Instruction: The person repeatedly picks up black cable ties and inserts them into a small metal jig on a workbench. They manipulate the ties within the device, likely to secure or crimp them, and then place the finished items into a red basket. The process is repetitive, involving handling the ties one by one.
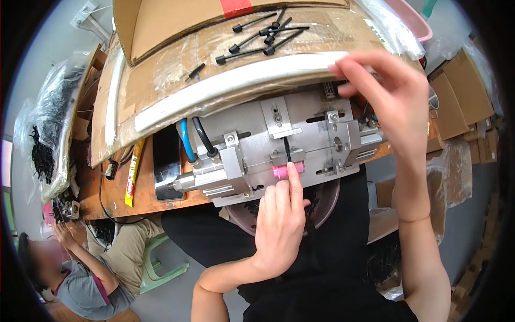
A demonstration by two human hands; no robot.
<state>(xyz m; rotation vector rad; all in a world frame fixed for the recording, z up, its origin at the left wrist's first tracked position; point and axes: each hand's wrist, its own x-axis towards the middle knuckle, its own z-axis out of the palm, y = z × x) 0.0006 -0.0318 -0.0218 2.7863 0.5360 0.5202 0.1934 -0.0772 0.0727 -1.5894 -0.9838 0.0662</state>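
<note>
My left hand [280, 222] reaches over the front of a silver metal clamping fixture [252, 153], its index finger stretched out and its tip on a small pink block [281, 170]. The other fingers are bent, with nothing visible in them. A thin black rod [287, 146] stands out behind the block, in the fixture's middle. My right hand [389, 88] is raised above the fixture's right rear, beside the end of a white padded strip [236, 80]. Its fingers are bent and a little apart, and I see nothing between them.
Several black rods with knobbed ends [263, 37] lie on a cardboard sheet [177, 64] behind the strip. Blue [186, 140] and black hoses join the fixture. A dark phone [168, 166] and yellow packet [134, 173] lie left. Another person [88, 284] sits at lower left.
</note>
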